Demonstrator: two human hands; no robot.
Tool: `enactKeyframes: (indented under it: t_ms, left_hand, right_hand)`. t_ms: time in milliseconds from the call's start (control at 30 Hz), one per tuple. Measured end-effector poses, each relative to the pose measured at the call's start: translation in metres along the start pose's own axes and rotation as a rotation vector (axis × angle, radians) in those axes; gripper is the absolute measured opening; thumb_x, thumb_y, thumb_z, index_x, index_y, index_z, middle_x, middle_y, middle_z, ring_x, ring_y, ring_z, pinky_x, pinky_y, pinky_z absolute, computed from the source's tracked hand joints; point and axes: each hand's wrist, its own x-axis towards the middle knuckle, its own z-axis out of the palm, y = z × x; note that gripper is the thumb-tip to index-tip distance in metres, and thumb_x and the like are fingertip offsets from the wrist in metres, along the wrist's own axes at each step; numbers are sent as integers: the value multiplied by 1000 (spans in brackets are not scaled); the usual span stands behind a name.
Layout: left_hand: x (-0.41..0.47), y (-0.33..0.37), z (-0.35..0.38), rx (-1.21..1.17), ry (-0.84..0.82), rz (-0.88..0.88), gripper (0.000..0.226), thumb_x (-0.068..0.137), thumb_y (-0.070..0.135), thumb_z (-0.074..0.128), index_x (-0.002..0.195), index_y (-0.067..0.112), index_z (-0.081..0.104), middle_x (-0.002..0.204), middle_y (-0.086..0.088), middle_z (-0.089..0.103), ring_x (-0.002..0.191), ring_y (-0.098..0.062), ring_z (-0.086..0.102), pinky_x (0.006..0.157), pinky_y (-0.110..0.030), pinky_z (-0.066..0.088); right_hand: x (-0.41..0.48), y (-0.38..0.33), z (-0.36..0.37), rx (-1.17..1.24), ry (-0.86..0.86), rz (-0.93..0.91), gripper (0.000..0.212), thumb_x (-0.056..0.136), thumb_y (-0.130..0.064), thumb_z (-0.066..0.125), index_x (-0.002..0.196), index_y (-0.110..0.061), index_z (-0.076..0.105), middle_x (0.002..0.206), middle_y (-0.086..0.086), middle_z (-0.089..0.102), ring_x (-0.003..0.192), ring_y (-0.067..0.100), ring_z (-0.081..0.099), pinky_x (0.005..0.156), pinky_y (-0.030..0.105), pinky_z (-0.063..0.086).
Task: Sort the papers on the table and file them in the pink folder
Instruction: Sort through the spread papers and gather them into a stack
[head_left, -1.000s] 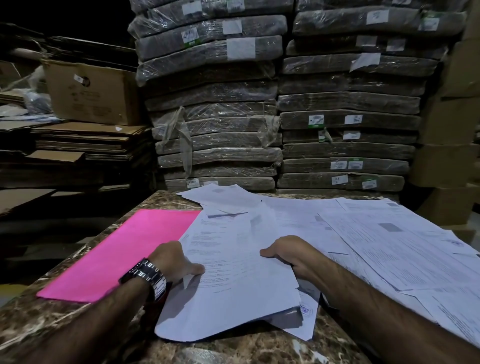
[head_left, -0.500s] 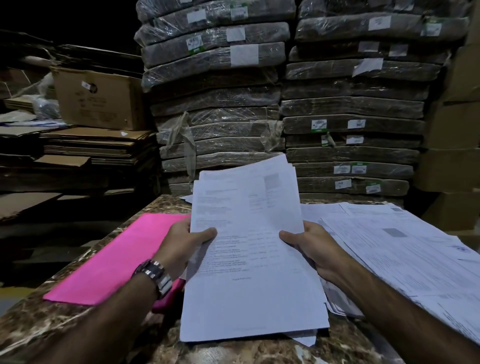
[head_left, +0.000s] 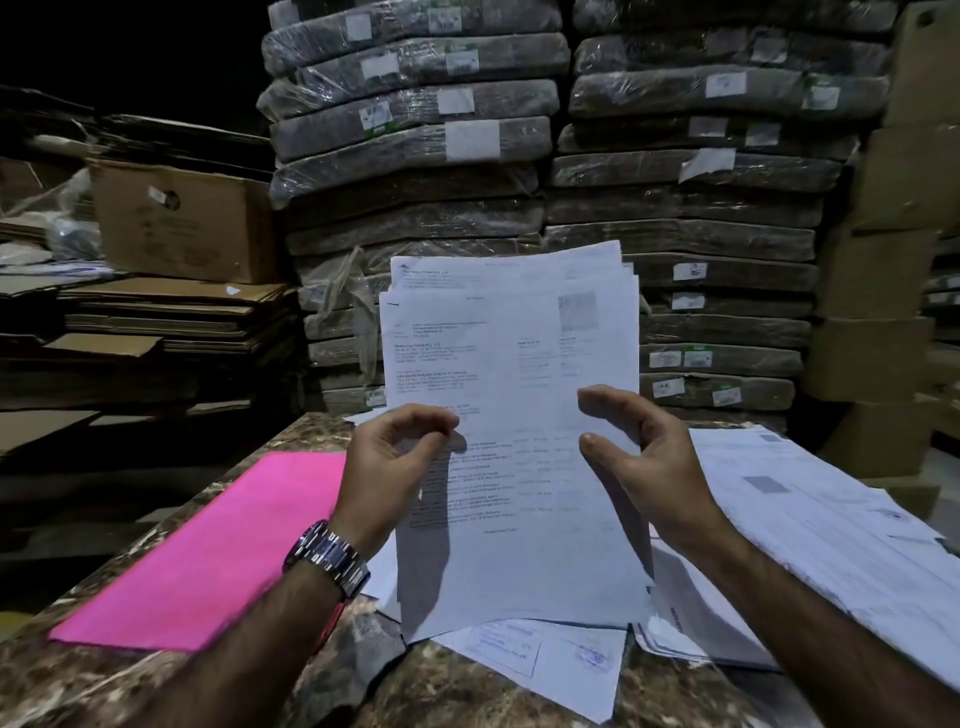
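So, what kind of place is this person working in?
Probably a warehouse or stockroom: tall stacks of plastic-wrapped bundles with labels stand behind the table, and a cardboard box and flattened cardboard are piled at the left.

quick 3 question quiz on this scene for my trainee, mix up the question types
1. True or false: the pink folder lies flat on the table.
2. Multiple choice: the watch is on A) the left wrist, B) the right wrist, C) the table.
3. Fill in: the left hand and right hand hold the paper stack ___ in front of the camera.
Key: 1 true; 2 A; 3 upright.
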Motion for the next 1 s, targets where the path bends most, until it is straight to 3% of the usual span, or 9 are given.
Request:
enactKeyframes:
  t_ms: [133, 233, 367, 533, 700, 800, 900, 1000]
  left_hand:
    - [3, 1, 3, 19, 7, 51, 32, 82, -15, 59, 79, 14, 72, 79, 7, 74, 78, -5, 67, 75, -14, 52]
    - [1, 2, 5, 9, 0, 57, 34, 82, -14, 60, 78, 17, 73, 81, 5, 74, 81, -6, 68, 77, -16, 52]
    - [-4, 7, 5, 13, -24, 97, 22, 81, -8, 66, 85, 12, 73, 89, -1, 74, 84, -11, 69, 78, -19, 53]
    - [-8, 9, 6, 40, -19, 108, 15, 78, -5, 71, 86, 7, 74, 86, 6, 71, 82, -5, 68, 75, -15, 52]
    - [-12, 6, 5, 77, -5, 107, 15, 74, 8, 77, 82, 21, 76, 93, 0, 72, 91, -16, 68, 83, -38, 56]
    - [-2, 13, 6, 134, 7, 150, 14, 73, 15, 75, 82, 25, 76, 93, 3, 71, 100, -23, 63, 92, -47, 50]
    - [11, 25, 8, 78, 2, 158, 25, 77, -4, 71, 80, 21, 75, 94, -6, 71, 91, -13, 67, 88, -37, 52]
    - [19, 38, 9, 41, -15, 175, 30, 78, -14, 64, 81, 15, 72, 89, -5, 71, 79, -3, 67, 79, -21, 52]
  right_hand:
    - [2, 1, -3, 19, 19, -38, 37, 80, 9, 69, 101, -22, 71, 99, -10, 75, 97, 5, 69, 82, 12, 51]
    - [0, 1, -4, 45, 27, -41, 36, 79, 11, 69, 97, -20, 72, 94, -13, 76, 93, 3, 69, 81, 12, 51]
    - [-3, -3, -6, 85, 36, -52, 30, 77, 10, 71, 90, -18, 74, 85, -11, 76, 84, 1, 69, 78, 13, 53]
    - [-1, -6, -7, 133, 48, -47, 26, 77, 10, 71, 85, -14, 75, 78, -8, 76, 77, 0, 68, 72, 11, 52]
    - [-5, -3, -5, 148, 72, -38, 31, 74, 5, 75, 78, -25, 79, 83, -5, 77, 82, 5, 70, 75, 15, 54]
    - [8, -13, -7, 181, 75, -49, 32, 75, 8, 73, 78, -23, 79, 81, -5, 77, 80, 5, 69, 74, 15, 55]
    - [19, -26, -5, 174, 84, -72, 32, 78, 17, 66, 83, -13, 75, 74, -7, 76, 72, 3, 69, 69, 13, 54]
    - [28, -35, -3, 187, 94, -88, 36, 79, 19, 62, 81, -14, 76, 73, -6, 76, 70, 4, 69, 69, 16, 55]
